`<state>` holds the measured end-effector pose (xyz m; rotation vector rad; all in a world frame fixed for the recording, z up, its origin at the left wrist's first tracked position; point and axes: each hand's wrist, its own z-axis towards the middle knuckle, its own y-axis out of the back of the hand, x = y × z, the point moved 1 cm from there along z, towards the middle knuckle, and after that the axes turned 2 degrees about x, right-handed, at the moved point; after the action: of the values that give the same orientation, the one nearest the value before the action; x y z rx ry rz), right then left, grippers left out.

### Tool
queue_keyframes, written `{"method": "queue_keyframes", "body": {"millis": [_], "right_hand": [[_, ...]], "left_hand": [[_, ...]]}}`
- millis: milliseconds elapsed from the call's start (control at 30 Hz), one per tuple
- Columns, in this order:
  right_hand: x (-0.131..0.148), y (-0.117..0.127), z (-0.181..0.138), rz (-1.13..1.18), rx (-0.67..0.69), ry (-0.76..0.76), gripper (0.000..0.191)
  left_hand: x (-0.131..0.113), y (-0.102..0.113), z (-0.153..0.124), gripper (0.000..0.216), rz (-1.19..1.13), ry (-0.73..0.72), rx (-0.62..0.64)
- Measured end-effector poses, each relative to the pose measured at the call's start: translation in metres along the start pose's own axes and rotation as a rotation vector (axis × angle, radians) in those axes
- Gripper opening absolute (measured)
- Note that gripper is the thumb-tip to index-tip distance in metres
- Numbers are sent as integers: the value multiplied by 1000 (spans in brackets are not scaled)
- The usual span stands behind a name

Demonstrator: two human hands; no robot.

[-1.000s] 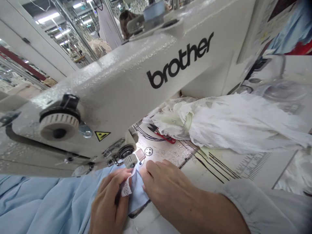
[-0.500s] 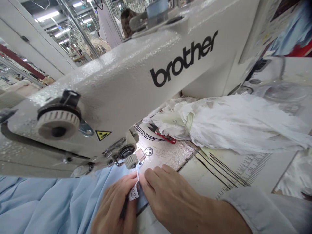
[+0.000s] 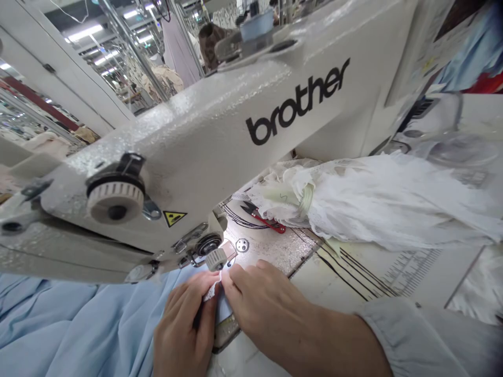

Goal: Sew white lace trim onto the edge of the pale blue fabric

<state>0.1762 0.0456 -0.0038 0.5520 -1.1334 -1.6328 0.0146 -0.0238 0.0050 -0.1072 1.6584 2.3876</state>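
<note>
My left hand [image 3: 183, 325] and my right hand [image 3: 271, 309] meet just below the presser foot [image 3: 216, 259] of a white Brother sewing machine [image 3: 204, 152]. A narrow white lace strip [image 3: 211, 291] is pinched between my left fingertips. My right fingers press on the edge of a light blue cloth [image 3: 90, 327] beside the lace. The cloth spreads over my lap area to the left. The needle and the lace's far end are hidden behind the machine head and my fingers.
A bundle of white lace fabric [image 3: 373, 201] lies on the table [image 3: 334, 277] to the right, with red-handled thread snips [image 3: 264, 220] beside it. A grey sleeve [image 3: 416, 335] covers my right forearm. Factory aisles and a person [image 3: 210, 44] stand behind the machine.
My hands have drawn closer together under the presser foot. Less of the lace shows between my fingers, and the view has shifted slightly.
</note>
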Motion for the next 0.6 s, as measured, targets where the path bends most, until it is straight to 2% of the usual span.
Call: {"method": "queue_keyframes", "body": {"millis": [133, 267, 400, 600], "right_hand": [[-4, 4, -3, 53, -2, -10, 30], [-8, 11, -7, 177, 28, -24, 24], [-9, 11, -8, 176, 83, -37, 27], [-11, 17, -5, 145, 190, 32, 26]], "left_hand": [[0, 2, 1, 22, -36, -8, -14], [-4, 2, -2, 23, -52, 1, -72], [-7, 4, -4, 18, -35, 223, -125], [-6, 6, -2, 23, 61, 442, -10]]}}
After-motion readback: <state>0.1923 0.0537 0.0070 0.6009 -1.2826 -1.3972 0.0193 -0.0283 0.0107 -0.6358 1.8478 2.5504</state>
